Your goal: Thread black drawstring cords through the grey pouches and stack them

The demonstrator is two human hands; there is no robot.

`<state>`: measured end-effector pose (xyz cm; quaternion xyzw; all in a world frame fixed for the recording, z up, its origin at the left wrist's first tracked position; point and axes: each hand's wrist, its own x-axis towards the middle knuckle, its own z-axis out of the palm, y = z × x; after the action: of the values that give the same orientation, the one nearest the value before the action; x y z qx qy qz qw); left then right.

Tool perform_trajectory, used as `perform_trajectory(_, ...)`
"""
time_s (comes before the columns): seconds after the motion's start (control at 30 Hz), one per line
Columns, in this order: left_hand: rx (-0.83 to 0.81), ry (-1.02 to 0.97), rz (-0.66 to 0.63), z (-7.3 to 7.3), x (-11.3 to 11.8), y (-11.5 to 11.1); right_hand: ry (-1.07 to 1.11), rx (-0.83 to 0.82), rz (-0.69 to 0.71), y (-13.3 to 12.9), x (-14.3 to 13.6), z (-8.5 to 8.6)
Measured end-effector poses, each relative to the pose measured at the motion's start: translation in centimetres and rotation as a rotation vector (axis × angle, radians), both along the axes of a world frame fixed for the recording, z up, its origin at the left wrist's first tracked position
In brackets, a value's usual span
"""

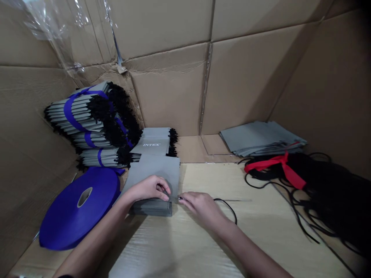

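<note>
A stack of flat grey pouches [150, 208] lies at the middle of the table, with a loose grey pouch [162, 170] on top. My left hand [150, 188] rests on this top pouch, thumb and fingers closed at its near right corner. Just right of that corner, my right hand [199, 204] pinches a thin metal rod [237, 200], whose tail sticks out to the right behind the hand. A black cord [233, 213] loops out from beside the same hand. The rod's front end is small and mostly covered by my fingers.
At the left stand a purple ribbon roll [101, 204] and purple-tied pouch bundles [81, 112]. Corded pouches marked INTEX [152, 136] lie behind my left hand. More grey pouches [257, 135] and a red-tied black cord bundle [324, 185] lie right. Cardboard walls [171, 88] enclose the table.
</note>
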<state>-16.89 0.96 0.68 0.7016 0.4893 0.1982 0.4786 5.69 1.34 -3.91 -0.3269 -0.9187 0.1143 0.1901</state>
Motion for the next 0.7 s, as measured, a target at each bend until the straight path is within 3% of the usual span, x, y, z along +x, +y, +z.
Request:
perform_trajectory(0.23, 0.147, 0.094, -0.036, 0.6, 0.2, -0.8, -0.008, 0.007, 0.000, 0.0, 0.2, -0.3)
perform_trajectory(0.43, 0.461, 0.342, -0.068, 1.4, 1.3, -2.8, 0.018, 0.051, -0.016, -0.2, 0.2, -0.4)
perform_trajectory(0.7, 0.654, 0.607, -0.146, 0.4, 2.7, -3.7, -0.016, 0.120, -0.024, -0.7, 0.4, 0.0)
